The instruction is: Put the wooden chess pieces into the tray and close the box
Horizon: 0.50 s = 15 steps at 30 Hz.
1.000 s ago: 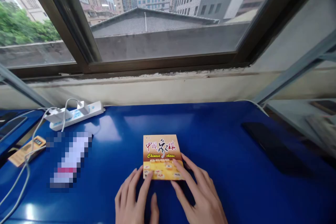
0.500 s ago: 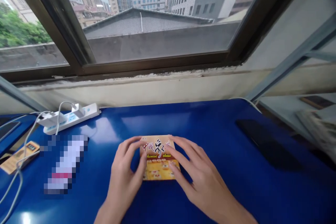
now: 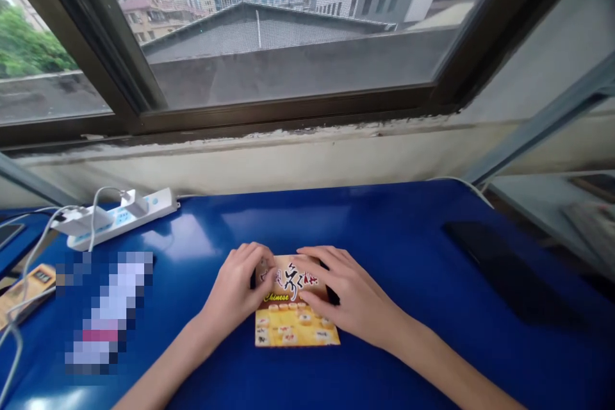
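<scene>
A Chinese chess box (image 3: 294,327), yellow and brown with printed lettering and pictures of pieces, lies on the blue table (image 3: 384,224). My left hand (image 3: 240,283) grips its far left part, fingers bent over the far edge and the thumb on the printed top. On the other side, my right hand (image 3: 353,288) holds the far right part in the same way, its thumb across the lettering. The fingertips at the far edge are partly hidden. The near half of the box shows uncovered.
A white power strip (image 3: 122,218) with plugs and cables lies at the back left. In front of it are a blurred-out long item (image 3: 113,307) and an orange-brown packet (image 3: 26,295). A dark flat object (image 3: 500,269) lies at right. A window (image 3: 288,70) rises behind the table.
Both hands have shifted to the far part of the box and closed on it, the left fingers bending more. More of the box's near half shows. The view has moved slightly.
</scene>
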Available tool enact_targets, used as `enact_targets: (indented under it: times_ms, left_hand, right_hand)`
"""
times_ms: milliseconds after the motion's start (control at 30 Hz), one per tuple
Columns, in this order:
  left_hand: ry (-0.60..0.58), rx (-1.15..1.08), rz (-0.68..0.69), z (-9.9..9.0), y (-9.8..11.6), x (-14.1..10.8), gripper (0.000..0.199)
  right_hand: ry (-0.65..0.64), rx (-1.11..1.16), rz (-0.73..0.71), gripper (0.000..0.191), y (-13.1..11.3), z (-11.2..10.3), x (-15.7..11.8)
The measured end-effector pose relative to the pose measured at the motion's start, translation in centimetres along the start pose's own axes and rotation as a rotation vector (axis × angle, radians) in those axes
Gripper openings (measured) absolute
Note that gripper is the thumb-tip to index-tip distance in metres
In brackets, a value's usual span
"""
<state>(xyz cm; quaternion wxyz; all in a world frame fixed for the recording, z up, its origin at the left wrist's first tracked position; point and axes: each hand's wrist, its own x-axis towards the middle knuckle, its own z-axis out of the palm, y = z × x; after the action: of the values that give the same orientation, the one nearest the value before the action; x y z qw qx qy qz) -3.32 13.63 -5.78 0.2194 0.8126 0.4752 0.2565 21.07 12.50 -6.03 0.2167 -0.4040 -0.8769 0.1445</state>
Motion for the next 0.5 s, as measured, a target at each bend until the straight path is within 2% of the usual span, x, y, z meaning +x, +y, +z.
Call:
enact_targets:
  times_ms: [233, 367, 500]
  left_hand:
    - [-0.008, -0.092, -0.007, -1.1, 0.0, 0.0, 0.007]
    - [0.045, 0.023, 0.081, -1.7, -0.1, -0.5, 0.017]
    - [-0.003, 0.071, 0.148, -1.4, 0.0, -0.5, 0.019]
  right_hand:
    - [0.033, -0.019, -0.027, 0.042, 0.4, 0.1, -0.6]
    - [0.136, -0.029, -0.067, 0.043, 0.5, 0.4, -0.8]
    - [0.192, 0.021, -0.073, 0.035, 0.3, 0.5, -0.8]
